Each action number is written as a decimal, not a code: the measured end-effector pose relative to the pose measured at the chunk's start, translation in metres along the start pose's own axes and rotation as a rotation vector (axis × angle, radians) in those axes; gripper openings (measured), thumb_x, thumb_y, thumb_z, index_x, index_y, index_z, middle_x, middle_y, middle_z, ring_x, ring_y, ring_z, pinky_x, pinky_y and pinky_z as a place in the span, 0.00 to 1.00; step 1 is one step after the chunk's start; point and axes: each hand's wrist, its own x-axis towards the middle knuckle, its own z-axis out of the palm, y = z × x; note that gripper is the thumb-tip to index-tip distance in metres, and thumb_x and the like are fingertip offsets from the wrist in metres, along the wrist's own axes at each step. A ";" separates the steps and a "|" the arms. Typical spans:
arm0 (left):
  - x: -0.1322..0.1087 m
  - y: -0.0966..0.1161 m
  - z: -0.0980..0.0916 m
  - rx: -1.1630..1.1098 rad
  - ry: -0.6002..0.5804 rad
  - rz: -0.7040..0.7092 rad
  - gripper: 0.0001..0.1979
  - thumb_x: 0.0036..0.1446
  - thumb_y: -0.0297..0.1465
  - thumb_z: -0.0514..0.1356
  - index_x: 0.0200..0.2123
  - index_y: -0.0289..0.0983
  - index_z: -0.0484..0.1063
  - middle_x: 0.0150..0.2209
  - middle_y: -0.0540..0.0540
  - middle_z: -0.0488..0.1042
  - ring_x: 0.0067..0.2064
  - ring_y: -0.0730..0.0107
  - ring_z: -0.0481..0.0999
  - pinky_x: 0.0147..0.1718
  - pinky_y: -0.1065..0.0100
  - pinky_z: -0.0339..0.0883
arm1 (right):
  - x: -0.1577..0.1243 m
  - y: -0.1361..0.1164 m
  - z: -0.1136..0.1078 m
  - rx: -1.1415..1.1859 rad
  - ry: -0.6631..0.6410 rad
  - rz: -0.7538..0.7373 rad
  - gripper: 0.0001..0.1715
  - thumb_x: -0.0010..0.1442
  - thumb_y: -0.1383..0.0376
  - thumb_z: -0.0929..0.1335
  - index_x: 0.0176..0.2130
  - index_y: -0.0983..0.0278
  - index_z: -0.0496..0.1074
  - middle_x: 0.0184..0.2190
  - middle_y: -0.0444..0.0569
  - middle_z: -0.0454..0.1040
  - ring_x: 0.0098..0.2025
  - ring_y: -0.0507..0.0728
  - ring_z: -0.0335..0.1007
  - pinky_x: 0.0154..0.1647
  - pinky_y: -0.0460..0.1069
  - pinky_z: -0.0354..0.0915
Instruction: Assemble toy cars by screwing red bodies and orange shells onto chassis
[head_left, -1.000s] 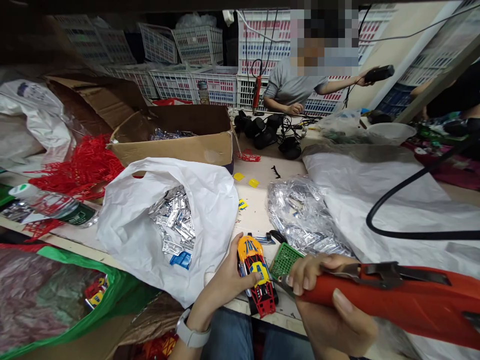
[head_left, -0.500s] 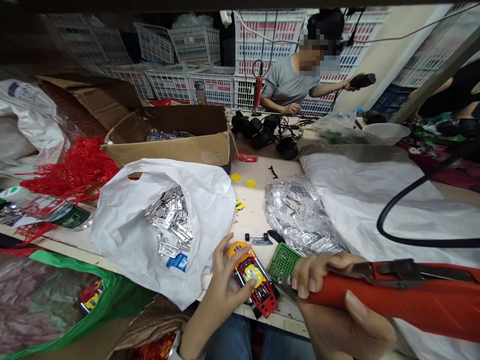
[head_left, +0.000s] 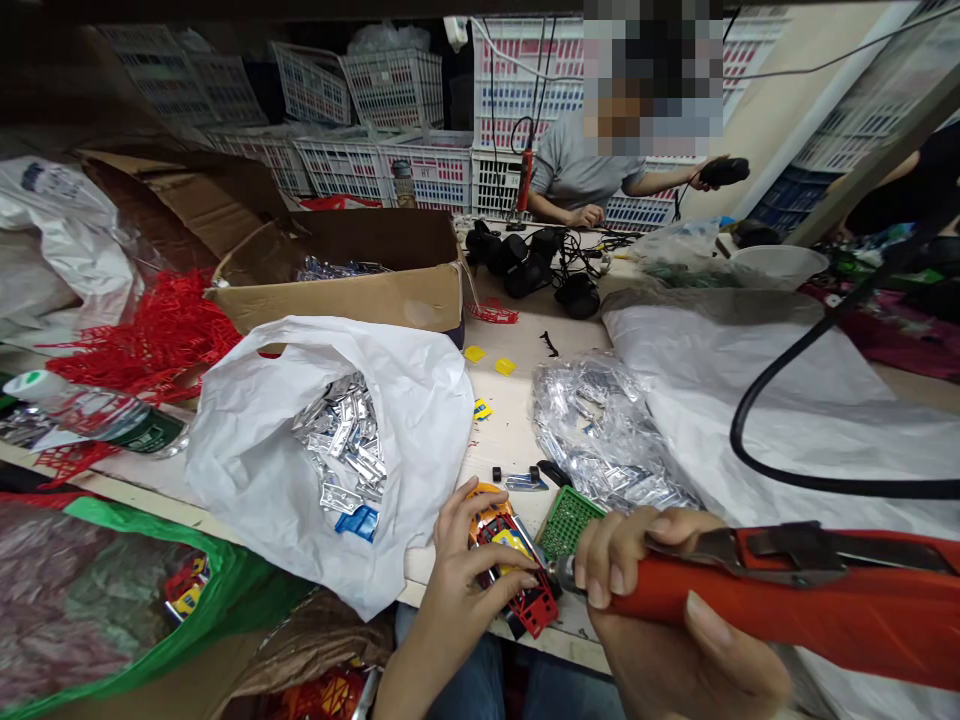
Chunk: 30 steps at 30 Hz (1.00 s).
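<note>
The left hand (head_left: 471, 570) is curled, fingers closed over the top of an orange, yellow and red plastic toy car (head_left: 511, 565), holding it against the pale workbench (head_left: 510, 430). The car sits at the bench's near edge, its red open-frame rear end facing the person. It will likely handle as light, stiff and somewhat brittle, so the solid orange body looks the safer hold; the thin red struts may snap under pressure.

The right hand (head_left: 660, 600) is closed around a red cylindrical electric screwdriver (head_left: 780, 590), whose slim metal tip (head_left: 561, 575) lies just beside the car. Contact cannot be confirmed from here.

Just beyond lies a green plastic mesh tray (head_left: 568, 522). To the left, a soft white plastic carrier bag (head_left: 405, 420) holds small, stiff silver metal parts (head_left: 343, 445). To the right, a crinkled clear plastic bag (head_left: 600, 430) holds more. Farther off stand a brown corrugated cardboard box (head_left: 337, 300), a tangle of red plastic runners (head_left: 154, 345), and stacked white plastic crates (head_left: 420, 170). A co-worker (head_left: 570, 170) sits across the bench, holding a black tool.
</note>
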 end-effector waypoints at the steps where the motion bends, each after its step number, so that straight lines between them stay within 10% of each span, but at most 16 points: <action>1: 0.000 0.000 0.001 -0.008 0.009 -0.009 0.04 0.61 0.34 0.67 0.36 0.51 0.83 0.60 0.42 0.70 0.67 0.44 0.58 0.60 0.34 0.61 | 0.000 -0.001 0.000 0.000 0.002 -0.008 0.11 0.58 0.59 0.72 0.42 0.59 0.78 0.22 0.43 0.72 0.20 0.54 0.68 0.23 0.50 0.66; 30: -0.002 0.003 0.005 -0.098 0.090 -0.094 0.05 0.61 0.34 0.68 0.33 0.51 0.85 0.50 0.45 0.79 0.64 0.46 0.65 0.61 0.37 0.64 | -0.002 -0.001 0.004 -0.015 0.026 -0.004 0.10 0.59 0.58 0.72 0.41 0.57 0.78 0.21 0.42 0.71 0.19 0.54 0.67 0.22 0.50 0.65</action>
